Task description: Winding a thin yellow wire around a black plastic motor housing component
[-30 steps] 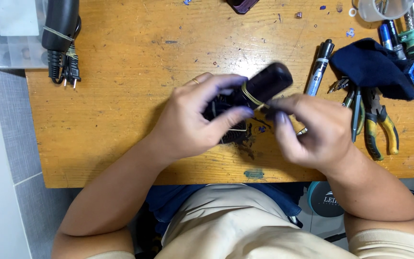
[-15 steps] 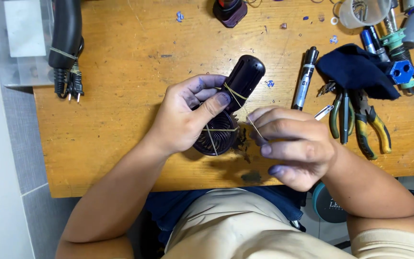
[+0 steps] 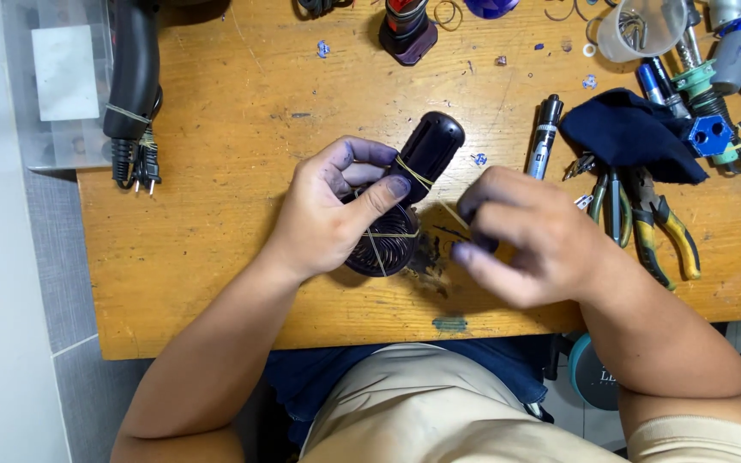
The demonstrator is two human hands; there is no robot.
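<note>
Fan point(image 3: 405, 201), small, dark and handheld, held just above the middle of the wooden bench point(image 3: 216, 214), handle pointing toward 1 o'clock and round grille toward 7 o'clock. Wrapped with thin yellowish rubber bands point(image 3: 413, 176) crossing the handle and the grille. Gripped by the left hand point(image 3: 336, 210), fingers closed around the neck of the fan, thumb pressed on the handle over a band. At 3 o'clock from the fan, right hand point(image 3: 516, 236), fingers curled and pinched together on what looks like a taut strand of band running back to the fan; blurred, so cannot tell more. Fingertips of both hands stained dark.

At 2 o'clock from the fan, black marker point(image 3: 545, 135) lying on the bench. Farther toward 3 o'clock, dark blue cloth point(image 3: 632, 133) draped over tools, with yellow-handled pliers point(image 3: 658, 231) just below it. At 12 o'clock, near the far edge, small dark red and black object point(image 3: 406, 30). At 10 o'clock, black cord with plug point(image 3: 135, 94), bundled. At 1 o'clock, far corner, clear plastic cup point(image 3: 641, 30) lying tipped.
</note>
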